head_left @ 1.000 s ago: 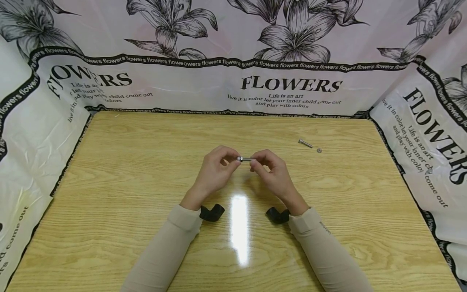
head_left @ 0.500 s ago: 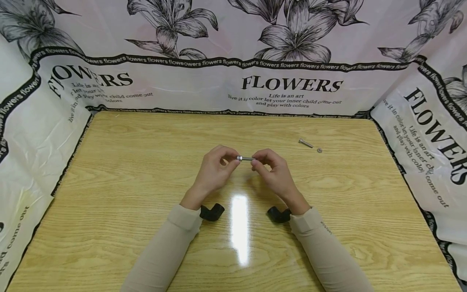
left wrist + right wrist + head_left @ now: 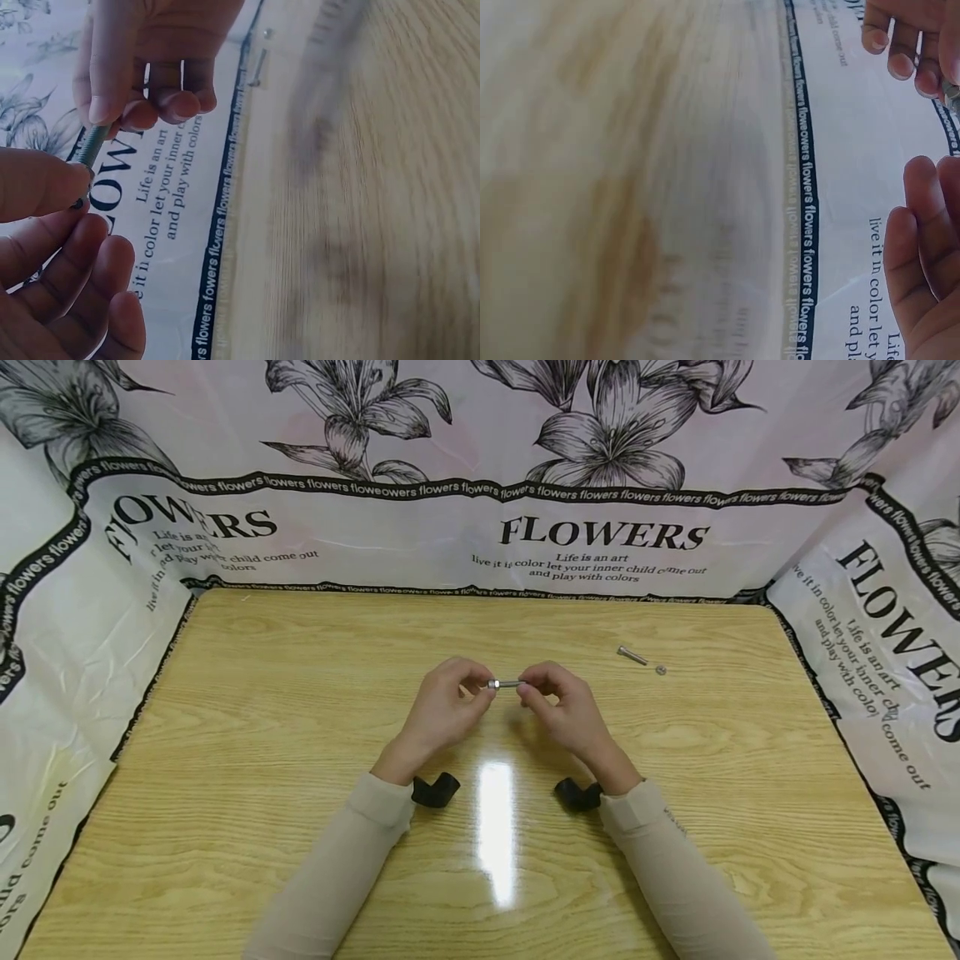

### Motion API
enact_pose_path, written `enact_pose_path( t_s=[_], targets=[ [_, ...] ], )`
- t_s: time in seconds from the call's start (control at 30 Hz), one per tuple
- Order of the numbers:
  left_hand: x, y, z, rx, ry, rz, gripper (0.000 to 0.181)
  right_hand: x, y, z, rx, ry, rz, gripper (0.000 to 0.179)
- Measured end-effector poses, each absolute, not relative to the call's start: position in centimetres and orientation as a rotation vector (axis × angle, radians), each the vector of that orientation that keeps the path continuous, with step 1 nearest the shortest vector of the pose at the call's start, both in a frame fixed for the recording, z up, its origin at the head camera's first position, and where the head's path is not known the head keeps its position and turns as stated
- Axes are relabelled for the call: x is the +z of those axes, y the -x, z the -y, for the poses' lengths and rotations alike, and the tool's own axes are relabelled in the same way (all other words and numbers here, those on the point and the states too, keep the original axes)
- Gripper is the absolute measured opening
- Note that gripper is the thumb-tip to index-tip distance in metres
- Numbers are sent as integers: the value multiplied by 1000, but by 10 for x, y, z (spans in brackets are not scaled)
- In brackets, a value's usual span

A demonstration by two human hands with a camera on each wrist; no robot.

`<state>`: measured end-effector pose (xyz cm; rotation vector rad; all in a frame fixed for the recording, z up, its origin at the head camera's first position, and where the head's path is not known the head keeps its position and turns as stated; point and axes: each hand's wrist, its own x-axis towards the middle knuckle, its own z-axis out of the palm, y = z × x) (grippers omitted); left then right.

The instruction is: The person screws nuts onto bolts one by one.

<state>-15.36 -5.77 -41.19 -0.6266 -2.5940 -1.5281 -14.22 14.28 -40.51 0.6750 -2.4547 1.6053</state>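
The left fingertips (image 3: 75,180) close in a pinch, thumb against forefinger, on one end of a threaded bolt (image 3: 510,684); the remaining left fingers are loosely curled and stand apart from it. The thumb and forefinger of the right hand (image 3: 567,710) pinch the opposite end, with the other right fingers bent and clear of the shank. The bolt spans the gap between the hands, crosswise in the head view and raised above the table (image 3: 300,877). A nut (image 3: 497,684) sits on it just beside the left fingertips. The left hand (image 3: 447,706) and the right hand face each other, fingertips inward, backs of the hands partly upward. Both forearms, in beige sleeves (image 3: 345,852), run forward and converge toward the bolt. A black wrist-worn device (image 3: 435,791) projects inward at the left cuff; a matching unit (image 3: 577,794) projects at the right. Beyond the right hand, a second bolt (image 3: 632,655) lies on the table near a loose nut (image 3: 661,670). A flower-printed sheet (image 3: 405,539) stands behind the far edge.
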Motion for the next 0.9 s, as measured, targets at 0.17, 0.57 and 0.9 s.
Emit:
enact_pose_path(
  t_s=[0.17, 0.57, 0.9],
  targets=[
    [-411, 165, 60, -1412, 645, 2673, 7, -422, 163, -149, 1539, -658, 2543, 10],
    [-410, 191, 64, -1233, 685, 2752, 10, -423, 195, -152, 1409, -697, 2685, 12],
    [-419, 215, 65, -1197, 618, 2828, 10, -427, 221, -149, 1365, -683, 2779, 11]
  ],
)
